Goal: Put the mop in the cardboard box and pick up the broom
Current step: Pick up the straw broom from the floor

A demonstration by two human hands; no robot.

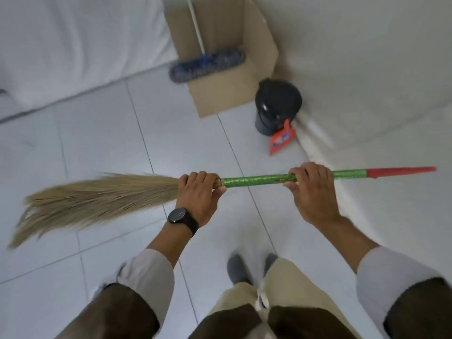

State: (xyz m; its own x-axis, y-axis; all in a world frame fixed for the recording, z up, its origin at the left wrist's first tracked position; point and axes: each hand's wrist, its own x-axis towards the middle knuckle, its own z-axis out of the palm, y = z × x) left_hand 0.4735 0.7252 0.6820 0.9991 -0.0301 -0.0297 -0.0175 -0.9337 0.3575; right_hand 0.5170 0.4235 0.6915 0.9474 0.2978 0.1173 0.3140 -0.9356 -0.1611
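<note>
I hold the broom (256,180) level across the middle of the view, its straw bristles fanning left and drooping, its green handle ending in a red tip at the right. My left hand (199,192), with a black watch on the wrist, grips where bristles meet handle. My right hand (310,189) grips the green handle further right. The mop (208,63), with a blue fringed head and white pole, rests on the open top of the cardboard box (227,94) in the far corner, its head overhanging the box's left edge.
A black lidded bin (277,106) stands right of the box, with an orange dustpan (281,139) leaning at its foot. White walls close the corner behind and to the right. Pale floor tiles (110,143) spread to the left. My feet (249,267) are below.
</note>
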